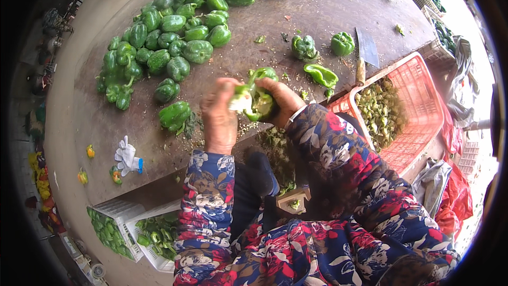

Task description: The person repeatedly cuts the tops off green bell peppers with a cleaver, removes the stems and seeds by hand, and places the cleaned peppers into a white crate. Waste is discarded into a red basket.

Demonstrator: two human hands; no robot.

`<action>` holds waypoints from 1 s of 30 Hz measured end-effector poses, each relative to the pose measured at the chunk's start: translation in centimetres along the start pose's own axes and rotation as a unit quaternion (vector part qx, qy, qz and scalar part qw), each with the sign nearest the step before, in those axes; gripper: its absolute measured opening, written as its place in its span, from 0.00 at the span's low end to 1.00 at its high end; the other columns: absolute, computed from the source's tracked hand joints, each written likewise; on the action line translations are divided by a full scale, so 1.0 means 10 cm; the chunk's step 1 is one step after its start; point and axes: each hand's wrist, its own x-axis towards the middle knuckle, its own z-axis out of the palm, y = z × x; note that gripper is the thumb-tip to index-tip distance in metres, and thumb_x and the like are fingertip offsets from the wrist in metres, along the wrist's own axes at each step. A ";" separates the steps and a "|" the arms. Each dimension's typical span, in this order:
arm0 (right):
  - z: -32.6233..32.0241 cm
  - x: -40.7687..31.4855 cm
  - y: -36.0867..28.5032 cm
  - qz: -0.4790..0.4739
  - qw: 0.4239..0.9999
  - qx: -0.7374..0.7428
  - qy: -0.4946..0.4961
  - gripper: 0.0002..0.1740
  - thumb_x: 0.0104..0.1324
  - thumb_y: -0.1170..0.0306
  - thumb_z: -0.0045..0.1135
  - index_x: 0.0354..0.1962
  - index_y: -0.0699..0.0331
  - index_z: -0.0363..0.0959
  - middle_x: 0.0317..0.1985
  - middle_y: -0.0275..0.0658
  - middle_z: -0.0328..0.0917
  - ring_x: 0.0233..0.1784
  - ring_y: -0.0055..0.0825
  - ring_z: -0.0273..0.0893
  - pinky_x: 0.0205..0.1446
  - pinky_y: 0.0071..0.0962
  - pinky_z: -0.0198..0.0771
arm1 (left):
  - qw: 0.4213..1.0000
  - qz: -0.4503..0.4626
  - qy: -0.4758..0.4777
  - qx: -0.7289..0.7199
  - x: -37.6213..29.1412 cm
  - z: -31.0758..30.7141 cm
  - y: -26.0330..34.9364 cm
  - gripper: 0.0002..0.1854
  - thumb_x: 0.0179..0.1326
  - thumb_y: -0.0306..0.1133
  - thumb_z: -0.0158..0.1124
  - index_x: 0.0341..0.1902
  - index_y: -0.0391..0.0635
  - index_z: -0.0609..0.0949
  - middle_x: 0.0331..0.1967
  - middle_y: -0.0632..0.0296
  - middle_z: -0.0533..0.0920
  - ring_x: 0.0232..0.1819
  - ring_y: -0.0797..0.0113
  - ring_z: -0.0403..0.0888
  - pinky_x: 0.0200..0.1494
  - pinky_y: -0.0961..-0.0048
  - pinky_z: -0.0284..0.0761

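Observation:
Above the table's near edge, my right hand (281, 101) holds an opened green bell pepper (260, 105) whose pale inside shows. My left hand (220, 113), slightly blurred, is closed on a pale-cored piece of green pepper (239, 98) touching the opened one. A whole green pepper (174, 116) lies left of my left hand. Beyond my hands are a hollow pepper piece (321, 75), a wrinkled green pepper (304, 47) and a rounder one (342, 44). A cleaver (367, 47) with a wooden handle rests near the table's right edge. Seeds are scattered about.
A large pile of green peppers (172, 24) covers the table's far left. A red plastic crate (420, 107) at right holds pepper cores (379, 111). White crates (133, 222) with green peppers stand below left. A knitted glove (126, 155) lies near small orange peppers (90, 151).

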 end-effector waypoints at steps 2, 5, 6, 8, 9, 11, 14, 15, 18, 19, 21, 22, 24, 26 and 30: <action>-0.07 -0.01 -0.06 -0.046 0.998 -0.002 0.049 0.13 0.65 0.60 0.51 0.42 0.58 0.71 0.36 0.37 0.79 0.38 0.34 0.79 0.48 0.44 0.76 | 0.978 0.021 0.041 -0.206 0.02 -0.06 0.13 0.12 0.66 0.41 0.57 0.38 0.45 0.79 0.26 0.64 0.78 0.30 0.70 0.76 0.51 0.63 0.75; -0.18 -0.02 -0.16 -0.084 0.996 0.025 0.002 0.12 0.64 0.61 0.53 0.41 0.57 0.71 0.35 0.36 0.78 0.37 0.34 0.79 0.46 0.44 0.76 | 0.983 -0.090 0.049 -0.152 -0.09 -0.07 0.21 0.07 0.63 0.34 0.58 0.40 0.47 0.79 0.26 0.66 0.77 0.28 0.76 0.75 0.35 0.76 0.78; -0.21 -0.02 -0.18 -0.096 0.995 0.005 0.000 0.11 0.65 0.62 0.52 0.41 0.58 0.71 0.35 0.37 0.78 0.36 0.33 0.79 0.44 0.41 0.77 | 0.994 -0.104 0.024 -0.007 -0.13 -0.04 0.19 0.07 0.62 0.30 0.58 0.42 0.47 0.79 0.27 0.68 0.77 0.24 0.78 0.74 0.27 0.82 0.75; -0.26 -0.01 -0.19 -0.114 0.993 -0.039 0.015 0.11 0.64 0.64 0.53 0.40 0.59 0.71 0.34 0.36 0.77 0.34 0.31 0.78 0.41 0.36 0.77 | 0.967 -0.109 -0.058 0.223 -0.24 0.04 0.04 0.15 0.60 0.26 0.59 0.52 0.44 0.78 0.27 0.69 0.77 0.23 0.80 0.73 0.26 0.86 0.71; -0.27 0.00 -0.18 -0.148 0.987 -0.055 0.011 0.11 0.63 0.65 0.54 0.41 0.60 0.70 0.33 0.36 0.76 0.34 0.29 0.77 0.39 0.34 0.76 | 0.952 -0.091 -0.053 0.289 -0.26 0.11 -0.09 0.19 0.60 0.25 0.60 0.56 0.42 0.77 0.28 0.69 0.77 0.24 0.81 0.72 0.26 0.85 0.70; -0.29 0.03 -0.13 -0.242 0.961 -0.133 0.030 0.17 0.60 0.68 0.59 0.44 0.62 0.67 0.34 0.36 0.73 0.35 0.26 0.74 0.37 0.30 0.74 | 0.919 -0.074 -0.070 0.381 -0.23 0.16 -0.29 0.27 0.59 0.21 0.59 0.64 0.39 0.71 0.34 0.70 0.79 0.29 0.83 0.73 0.29 0.85 0.69; -0.27 0.05 -0.05 -0.322 0.922 -0.169 0.135 0.23 0.58 0.68 0.61 0.49 0.63 0.63 0.38 0.38 0.72 0.38 0.26 0.73 0.38 0.29 0.73 | 0.941 -0.096 -0.077 0.314 -0.24 0.26 -0.52 0.25 0.59 0.25 0.61 0.62 0.40 0.74 0.31 0.66 0.81 0.28 0.75 0.76 0.33 0.75 0.74; -0.27 0.05 -0.04 -0.321 0.921 -0.169 0.142 0.27 0.57 0.68 0.63 0.51 0.63 0.62 0.42 0.39 0.71 0.39 0.27 0.73 0.40 0.29 0.73 | 0.972 -0.115 -0.072 0.190 -0.24 0.27 -0.55 0.22 0.60 0.28 0.61 0.58 0.38 0.75 0.36 0.68 0.81 0.33 0.77 0.76 0.36 0.77 0.73; -0.25 0.04 -0.04 -0.364 0.903 -0.210 0.094 0.27 0.57 0.68 0.64 0.51 0.63 0.61 0.42 0.39 0.71 0.40 0.27 0.73 0.39 0.29 0.73 | 0.969 -0.227 -0.080 0.058 -0.26 0.33 -0.58 0.15 0.63 0.27 0.58 0.53 0.42 0.79 0.37 0.72 0.80 0.35 0.83 0.74 0.40 0.82 0.71; -0.25 0.03 -0.07 -0.334 0.921 -0.189 0.066 0.23 0.58 0.67 0.63 0.49 0.63 0.64 0.39 0.38 0.73 0.37 0.28 0.74 0.39 0.31 0.74 | 0.962 -0.240 -0.077 0.102 -0.29 0.34 -0.56 0.11 0.63 0.29 0.57 0.47 0.43 0.81 0.33 0.73 0.80 0.32 0.82 0.74 0.36 0.82 0.70; -0.25 0.01 -0.16 -0.262 0.956 -0.117 0.060 0.18 0.60 0.67 0.60 0.46 0.62 0.67 0.36 0.36 0.74 0.35 0.28 0.74 0.39 0.33 0.74 | 0.951 -0.194 -0.118 0.211 -0.31 0.33 -0.53 0.10 0.62 0.30 0.57 0.44 0.43 0.81 0.30 0.73 0.79 0.31 0.82 0.73 0.35 0.82 0.68; -0.25 0.00 -0.21 -0.232 0.967 -0.085 0.063 0.16 0.61 0.67 0.59 0.44 0.61 0.68 0.34 0.36 0.75 0.34 0.28 0.74 0.40 0.34 0.74 | 0.951 -0.139 -0.135 0.239 -0.32 0.32 -0.50 0.09 0.62 0.31 0.57 0.42 0.43 0.82 0.29 0.73 0.79 0.31 0.82 0.73 0.35 0.83 0.68; -0.27 -0.03 -0.30 -0.177 0.984 0.011 0.003 0.12 0.64 0.63 0.56 0.42 0.59 0.71 0.35 0.36 0.78 0.35 0.31 0.78 0.43 0.38 0.76 | 0.939 -0.196 -0.164 0.229 -0.34 0.26 -0.46 0.08 0.63 0.32 0.57 0.36 0.39 0.81 0.25 0.69 0.77 0.24 0.78 0.71 0.28 0.79 0.68; -0.30 -0.07 -0.36 -0.158 0.985 0.051 -0.047 0.13 0.64 0.61 0.57 0.42 0.58 0.71 0.36 0.37 0.79 0.37 0.33 0.79 0.46 0.39 0.76 | 0.930 -0.249 -0.145 0.227 -0.35 0.18 -0.40 0.08 0.64 0.33 0.58 0.36 0.40 0.80 0.24 0.69 0.77 0.24 0.79 0.72 0.26 0.79 0.68; -0.36 -0.16 -0.36 -0.171 0.978 0.115 -0.036 0.14 0.66 0.58 0.56 0.43 0.56 0.71 0.36 0.37 0.79 0.39 0.34 0.79 0.49 0.40 0.76 | 0.974 -0.174 0.044 0.136 -0.31 0.07 -0.19 0.12 0.62 0.41 0.62 0.45 0.49 0.79 0.24 0.67 0.79 0.19 0.79 0.73 0.16 0.83 0.63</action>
